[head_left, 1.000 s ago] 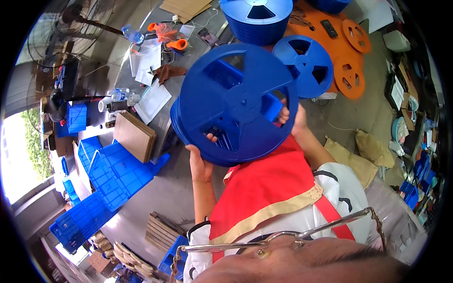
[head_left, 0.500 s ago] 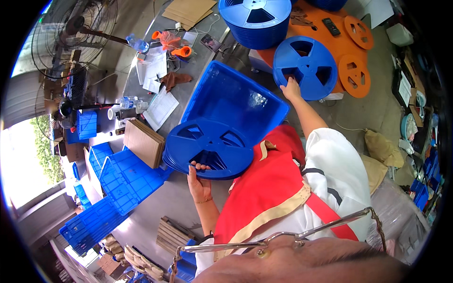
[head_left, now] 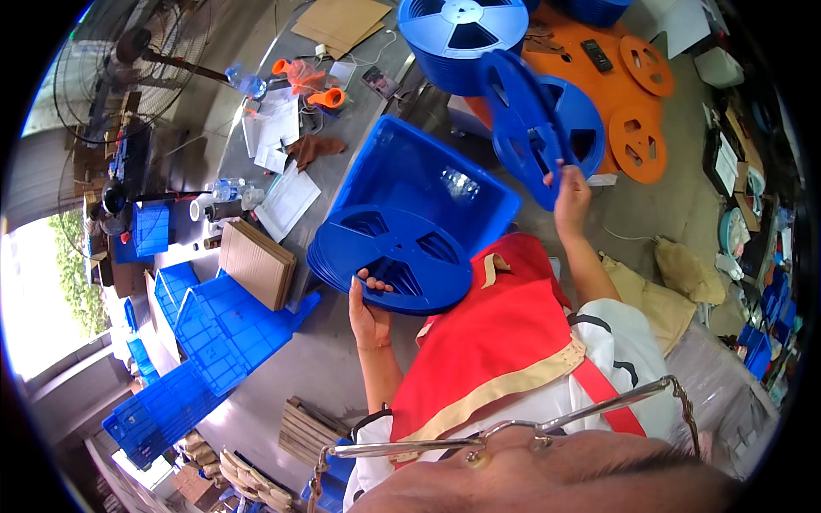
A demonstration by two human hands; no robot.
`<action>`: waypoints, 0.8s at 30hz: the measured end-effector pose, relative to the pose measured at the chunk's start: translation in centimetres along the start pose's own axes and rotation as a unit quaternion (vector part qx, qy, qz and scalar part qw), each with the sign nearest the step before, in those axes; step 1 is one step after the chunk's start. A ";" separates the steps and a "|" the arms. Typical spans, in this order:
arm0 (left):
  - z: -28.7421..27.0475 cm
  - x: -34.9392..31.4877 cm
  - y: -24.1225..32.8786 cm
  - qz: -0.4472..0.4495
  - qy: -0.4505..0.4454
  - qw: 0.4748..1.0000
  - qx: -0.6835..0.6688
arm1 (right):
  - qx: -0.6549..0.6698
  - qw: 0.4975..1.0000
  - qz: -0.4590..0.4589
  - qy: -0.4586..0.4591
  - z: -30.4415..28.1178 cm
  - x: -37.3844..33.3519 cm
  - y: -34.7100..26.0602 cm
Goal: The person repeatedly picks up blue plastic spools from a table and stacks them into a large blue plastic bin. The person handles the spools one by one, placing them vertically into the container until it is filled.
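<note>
My left hand (head_left: 371,312) grips a stack of blue plastic reels (head_left: 389,256) by an opening in its face, fingers curled over the rim of the cutout. The stack is tilted and held in front of a blue bin (head_left: 432,171). In my right hand (head_left: 571,201) is a single blue reel (head_left: 526,128), turned nearly on edge and slightly blurred. Behind it another blue reel (head_left: 590,128) lies flat on the orange surface. A tall stack of blue reels (head_left: 463,38) stands just beyond, to its left.
Two orange reels (head_left: 638,150) and a dark remote-like device (head_left: 597,56) lie on the orange surface (head_left: 560,64). Papers (head_left: 289,202), flat cardboard (head_left: 256,267) and bottles cover the grey table at left. Blue crates (head_left: 227,325) stand near my left, with a fan (head_left: 132,47) beyond.
My right hand has lifted one blue reel off the lower reel and swung it upright, toward the left. The stack in my left hand has shifted slightly right and up.
</note>
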State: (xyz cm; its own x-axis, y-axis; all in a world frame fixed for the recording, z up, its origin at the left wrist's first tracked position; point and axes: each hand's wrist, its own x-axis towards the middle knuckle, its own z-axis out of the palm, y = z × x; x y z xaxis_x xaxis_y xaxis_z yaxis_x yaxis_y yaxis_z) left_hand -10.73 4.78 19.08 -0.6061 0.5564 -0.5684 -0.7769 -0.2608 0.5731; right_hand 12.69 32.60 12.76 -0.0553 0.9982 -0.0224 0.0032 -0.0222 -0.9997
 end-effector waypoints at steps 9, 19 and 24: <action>0.8 1.4 -0.5 -0.011 -0.034 0.998 0.042 | 0.437 0.831 0.343 -0.031 -1.5 -0.8 1.5; -0.9 -0.5 -0.8 0.020 -0.109 0.992 0.054 | 0.444 0.704 0.532 -0.154 3.6 -4.3 4.0; -0.6 -1.4 0.0 -0.003 -0.033 0.999 -0.031 | 0.058 0.909 0.324 -0.254 6.8 -1.5 11.2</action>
State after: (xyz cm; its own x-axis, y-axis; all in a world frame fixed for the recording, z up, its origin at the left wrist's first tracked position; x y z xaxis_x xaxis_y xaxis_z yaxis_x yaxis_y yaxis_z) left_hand -10.01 3.55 19.52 -0.5908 0.6079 -0.5305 -0.7906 -0.3050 0.5309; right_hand 6.00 30.50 1.61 -0.5336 0.6195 -0.5758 0.0956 -0.6322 -0.7688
